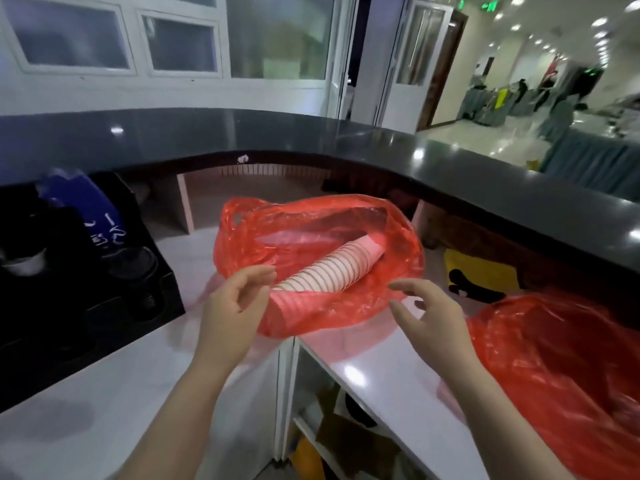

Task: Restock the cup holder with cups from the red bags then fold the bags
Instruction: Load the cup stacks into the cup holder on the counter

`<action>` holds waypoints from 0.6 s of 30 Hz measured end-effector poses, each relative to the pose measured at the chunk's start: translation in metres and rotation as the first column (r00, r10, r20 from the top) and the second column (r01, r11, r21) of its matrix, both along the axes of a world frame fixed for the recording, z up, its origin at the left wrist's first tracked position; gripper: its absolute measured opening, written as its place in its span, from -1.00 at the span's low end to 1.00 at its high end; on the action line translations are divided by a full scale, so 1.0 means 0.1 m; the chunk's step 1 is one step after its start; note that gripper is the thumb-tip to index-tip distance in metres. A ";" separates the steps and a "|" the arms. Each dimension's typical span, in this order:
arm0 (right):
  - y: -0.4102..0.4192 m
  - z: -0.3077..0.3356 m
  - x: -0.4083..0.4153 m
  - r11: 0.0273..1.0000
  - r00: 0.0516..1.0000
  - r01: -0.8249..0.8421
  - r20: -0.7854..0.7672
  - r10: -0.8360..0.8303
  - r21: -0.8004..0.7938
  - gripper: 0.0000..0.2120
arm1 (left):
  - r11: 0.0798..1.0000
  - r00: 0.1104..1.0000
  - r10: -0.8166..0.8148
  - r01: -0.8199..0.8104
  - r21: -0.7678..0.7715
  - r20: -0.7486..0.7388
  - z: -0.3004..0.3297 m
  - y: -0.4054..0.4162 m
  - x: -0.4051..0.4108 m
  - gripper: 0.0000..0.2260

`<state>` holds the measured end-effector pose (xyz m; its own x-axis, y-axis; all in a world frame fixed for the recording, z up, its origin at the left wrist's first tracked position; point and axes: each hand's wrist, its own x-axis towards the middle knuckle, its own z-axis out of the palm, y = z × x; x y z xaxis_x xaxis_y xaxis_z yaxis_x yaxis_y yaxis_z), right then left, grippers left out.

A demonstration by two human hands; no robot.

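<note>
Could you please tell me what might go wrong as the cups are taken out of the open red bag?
The stack of white paper cups lies tilted inside the thin red plastic bag, which overhangs the white counter's edge; pulling could drag it off. The left hand pinches only film, so the stack may separate.

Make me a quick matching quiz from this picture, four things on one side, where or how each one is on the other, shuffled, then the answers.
Things:
1. stack of paper cups
2. left hand
3. second red bag
4. black cup holder

Places or states:
A. far left of the white counter
B. lying inside the open red bag
C. crumpled at the right edge
D. at the near rim of the open bag

Pairs: 1-B, 2-D, 3-C, 4-A
</note>
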<state>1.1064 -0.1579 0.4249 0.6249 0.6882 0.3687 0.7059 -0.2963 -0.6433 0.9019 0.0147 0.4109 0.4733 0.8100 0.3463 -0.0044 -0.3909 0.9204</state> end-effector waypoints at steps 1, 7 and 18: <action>0.05 -0.03 0.11 1.000 1.000 0.014 0.001 -0.014 -0.010 -0.78 | 1.000 1.000 -0.002 0.002 -0.012 -0.009 -0.02 0.07 0.09 -0.68; 0.50 -0.07 0.68 0.993 0.991 0.060 0.121 -0.048 -0.098 -0.79 | 0.995 0.960 -0.022 -0.005 -0.097 -0.280 -0.32 0.40 0.41 -0.74; 1.41 -0.51 1.67 0.743 0.898 -0.024 0.313 0.311 -0.669 -0.51 | 0.944 0.819 -0.031 -0.164 -0.286 -0.573 -0.69 0.62 0.46 -0.67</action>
<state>1.2732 -0.0167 0.3743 0.3821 0.9240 -0.0168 0.9239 -0.3824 -0.0144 0.9476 0.0764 0.3423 0.4450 0.8636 -0.2369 0.5668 -0.0668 0.8211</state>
